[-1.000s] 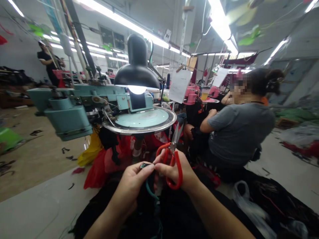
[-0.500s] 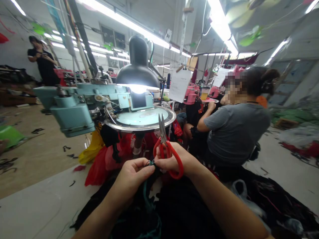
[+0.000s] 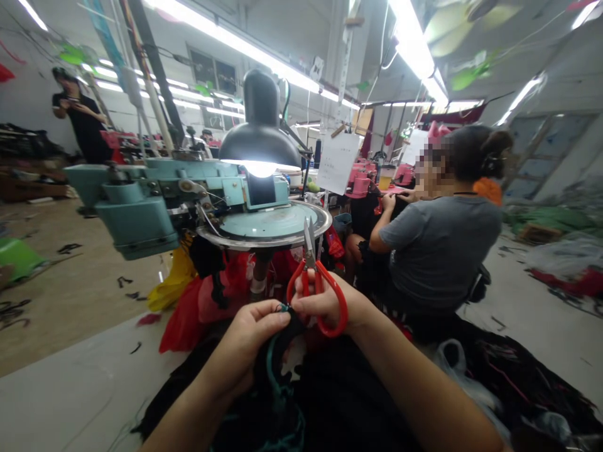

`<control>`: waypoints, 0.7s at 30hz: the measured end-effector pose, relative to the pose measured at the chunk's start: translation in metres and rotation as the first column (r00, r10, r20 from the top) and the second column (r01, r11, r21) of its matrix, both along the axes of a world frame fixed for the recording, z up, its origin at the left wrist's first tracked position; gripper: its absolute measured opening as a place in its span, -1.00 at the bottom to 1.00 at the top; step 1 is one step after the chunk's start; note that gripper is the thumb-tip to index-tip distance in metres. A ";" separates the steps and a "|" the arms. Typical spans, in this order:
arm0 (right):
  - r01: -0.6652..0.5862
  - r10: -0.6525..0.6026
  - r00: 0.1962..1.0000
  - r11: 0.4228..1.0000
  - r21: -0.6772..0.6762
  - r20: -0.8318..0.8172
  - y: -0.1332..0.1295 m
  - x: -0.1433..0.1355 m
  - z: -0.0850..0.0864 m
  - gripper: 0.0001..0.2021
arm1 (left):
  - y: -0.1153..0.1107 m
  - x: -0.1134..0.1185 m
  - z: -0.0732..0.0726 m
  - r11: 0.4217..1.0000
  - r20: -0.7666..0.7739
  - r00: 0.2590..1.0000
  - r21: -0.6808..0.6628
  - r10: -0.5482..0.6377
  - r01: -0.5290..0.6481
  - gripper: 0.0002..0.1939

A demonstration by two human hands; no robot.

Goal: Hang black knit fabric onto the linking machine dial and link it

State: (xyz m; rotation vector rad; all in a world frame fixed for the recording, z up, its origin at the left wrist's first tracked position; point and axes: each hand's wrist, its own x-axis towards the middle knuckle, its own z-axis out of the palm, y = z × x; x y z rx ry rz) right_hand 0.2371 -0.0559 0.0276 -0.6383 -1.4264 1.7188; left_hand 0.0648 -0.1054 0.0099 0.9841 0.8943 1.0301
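Thumb and fingers of my left hand [image 3: 257, 329] pinch the edge of a black fabric piece [image 3: 292, 336] with teal yarn [image 3: 273, 370] along it. Close beside it, my right hand [image 3: 332, 301] is closed around red-handled scissors [image 3: 308, 248], whose blades point up and away and look slightly parted. That hand's thumb and fingertip also pinch the fabric edge near the left fingertips. The fabric hangs down into a dark heap over my lap; its lower folds are hard to make out.
Ahead stands a teal machine [image 3: 136, 210] with a round metal-rimmed plate [image 3: 268, 223] under a lit black lamp [image 3: 261, 125]. Red cloth [image 3: 188, 314] hangs below. A co-worker in grey [image 3: 438, 245] sits at right; another person [image 3: 80, 116] stands far left. A plastic bag [image 3: 456, 370] lies right.
My hands stay nearly in place, with a little more of the black fabric showing below the fingertips. The seated co-worker's hands and head have shifted slightly left.
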 end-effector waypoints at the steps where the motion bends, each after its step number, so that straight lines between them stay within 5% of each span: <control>1: -0.005 0.005 1.000 1.000 -0.006 -0.009 0.000 0.000 -0.001 -0.78 | 0.000 0.000 0.000 1.000 0.006 1.000 -0.001 0.000 0.000 -0.67; 13: -0.053 0.050 0.998 0.995 -0.081 -0.041 0.007 -0.003 -0.012 -0.74 | 0.001 0.001 -0.001 1.000 -0.001 1.000 -0.010 0.017 -0.017 -0.70; 18: 0.028 -0.028 0.999 0.999 0.016 0.019 0.008 -0.004 -0.011 -0.77 | -0.001 0.004 -0.003 0.999 -0.099 0.995 0.023 0.024 -0.022 -0.65; 21: 0.174 -0.186 0.978 0.975 0.137 0.088 0.005 0.001 -0.010 -0.74 | -0.001 0.003 -0.002 0.988 -0.066 0.988 0.076 0.139 -0.134 -0.66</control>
